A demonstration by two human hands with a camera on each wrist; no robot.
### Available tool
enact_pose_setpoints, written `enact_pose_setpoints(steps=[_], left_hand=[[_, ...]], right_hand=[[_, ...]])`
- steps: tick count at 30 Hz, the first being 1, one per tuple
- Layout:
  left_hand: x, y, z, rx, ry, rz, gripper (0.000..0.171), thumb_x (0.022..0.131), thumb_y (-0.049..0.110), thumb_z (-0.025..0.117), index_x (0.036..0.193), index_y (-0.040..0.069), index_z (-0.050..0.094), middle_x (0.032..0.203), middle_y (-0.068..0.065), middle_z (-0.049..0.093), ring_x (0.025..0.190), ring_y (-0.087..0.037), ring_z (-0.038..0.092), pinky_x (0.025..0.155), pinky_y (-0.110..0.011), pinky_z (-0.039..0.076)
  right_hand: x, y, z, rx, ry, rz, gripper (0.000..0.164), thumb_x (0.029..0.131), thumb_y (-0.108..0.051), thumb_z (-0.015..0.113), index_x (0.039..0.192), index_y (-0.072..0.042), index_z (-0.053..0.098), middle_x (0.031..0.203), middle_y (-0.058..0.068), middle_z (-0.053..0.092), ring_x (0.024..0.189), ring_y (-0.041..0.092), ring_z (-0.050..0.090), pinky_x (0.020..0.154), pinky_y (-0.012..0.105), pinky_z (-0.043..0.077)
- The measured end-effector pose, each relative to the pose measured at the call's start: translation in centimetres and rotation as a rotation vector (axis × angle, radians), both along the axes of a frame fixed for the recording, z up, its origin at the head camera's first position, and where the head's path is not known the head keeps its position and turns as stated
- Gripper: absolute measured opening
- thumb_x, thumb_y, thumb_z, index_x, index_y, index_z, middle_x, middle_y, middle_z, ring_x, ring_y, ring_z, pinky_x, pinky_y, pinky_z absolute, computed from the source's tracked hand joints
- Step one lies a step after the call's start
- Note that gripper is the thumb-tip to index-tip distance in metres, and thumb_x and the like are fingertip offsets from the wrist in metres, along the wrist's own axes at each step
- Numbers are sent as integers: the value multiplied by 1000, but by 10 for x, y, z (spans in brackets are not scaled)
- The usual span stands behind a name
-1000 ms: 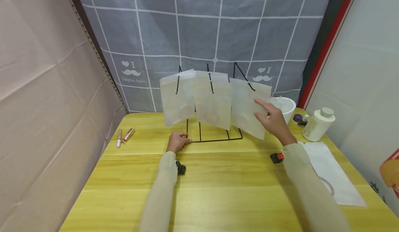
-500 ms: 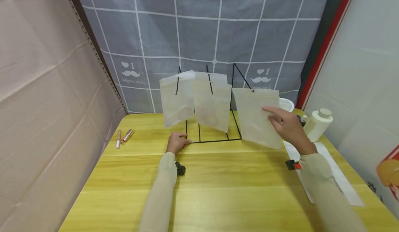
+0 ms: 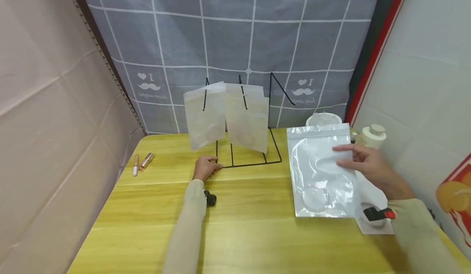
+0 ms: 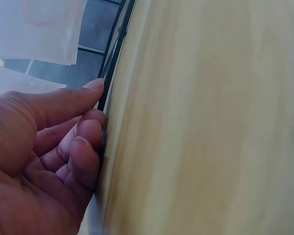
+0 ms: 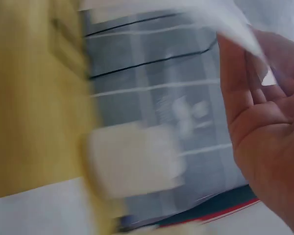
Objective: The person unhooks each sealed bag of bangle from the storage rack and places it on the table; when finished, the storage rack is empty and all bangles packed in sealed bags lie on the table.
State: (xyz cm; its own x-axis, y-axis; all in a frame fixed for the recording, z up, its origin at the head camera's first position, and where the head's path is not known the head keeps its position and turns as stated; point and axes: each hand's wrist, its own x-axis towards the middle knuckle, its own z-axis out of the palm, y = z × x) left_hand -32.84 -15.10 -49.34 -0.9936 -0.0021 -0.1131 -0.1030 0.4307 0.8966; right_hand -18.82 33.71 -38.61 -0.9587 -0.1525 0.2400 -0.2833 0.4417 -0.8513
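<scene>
My right hand (image 3: 371, 169) pinches the right edge of a shiny white zip pouch (image 3: 321, 171), held above the table's right side with a round shape showing through its lower part. To the left, a black wire rack (image 3: 254, 165) stands with its right hook bare. Two whitish pouches hang from its other hooks, a left pouch (image 3: 205, 120) and a middle pouch (image 3: 246, 122). My left hand (image 3: 206, 167) holds the front left corner of the rack's base. In the left wrist view, thumb and curled fingers (image 4: 85, 156) meet at the wire.
Another white pouch (image 3: 371, 192) lies at the right, partly hidden by my right arm. Behind the held pouch stand a white tub (image 3: 324, 119) and a cream bottle (image 3: 374, 135). A lipstick (image 3: 146, 160) and a slim tube (image 3: 135, 165) lie at the left.
The right pouch has come off the rack's right hook and moved right and toward me in my right hand, turning its glossy side into view. My left hand stays on the rack.
</scene>
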Motion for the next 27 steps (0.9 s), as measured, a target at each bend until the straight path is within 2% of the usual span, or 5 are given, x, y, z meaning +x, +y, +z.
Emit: enact_pose_setpoints(steps=[2, 5, 10, 17, 27], left_hand=[[0, -2, 0, -6, 2, 2, 45, 87, 12, 81, 129, 3, 69, 80, -17, 74, 58, -20, 62, 51, -30, 50], [0, -3, -1, -11, 10, 8, 44, 87, 13, 81, 128, 3, 70, 79, -16, 74, 57, -20, 62, 50, -30, 49], [1, -2, 0, -2, 26, -3, 44, 87, 12, 81, 128, 3, 70, 79, -15, 74, 57, -19, 62, 50, -30, 49], [1, -1, 0, 0, 17, -2, 44, 86, 12, 81, 128, 3, 70, 78, -15, 74, 56, -19, 61, 49, -30, 49], [1, -1, 0, -1, 15, -11, 45, 87, 12, 80, 129, 3, 69, 79, -16, 74, 56, -18, 61, 49, -29, 48]], right_hand=[[-5, 9, -23, 53, -207, -16, 42, 92, -17, 76, 133, -12, 66, 103, -1, 66, 81, 6, 54, 64, 23, 49], [-16, 21, -58, 139, -362, 29, 52, 91, -24, 77, 137, -3, 62, 133, 13, 59, 98, 8, 49, 76, 23, 47], [-28, 36, -83, 250, -388, 59, 52, 89, -25, 79, 133, -1, 65, 139, 22, 57, 105, 9, 48, 81, 22, 44], [-33, 43, -90, 305, -414, 97, 50, 88, -22, 80, 130, 0, 66, 124, 18, 64, 93, 14, 45, 73, 26, 38], [-34, 38, -94, 391, -440, 39, 51, 84, -31, 83, 126, -4, 70, 130, 20, 63, 107, 26, 52, 88, 34, 44]])
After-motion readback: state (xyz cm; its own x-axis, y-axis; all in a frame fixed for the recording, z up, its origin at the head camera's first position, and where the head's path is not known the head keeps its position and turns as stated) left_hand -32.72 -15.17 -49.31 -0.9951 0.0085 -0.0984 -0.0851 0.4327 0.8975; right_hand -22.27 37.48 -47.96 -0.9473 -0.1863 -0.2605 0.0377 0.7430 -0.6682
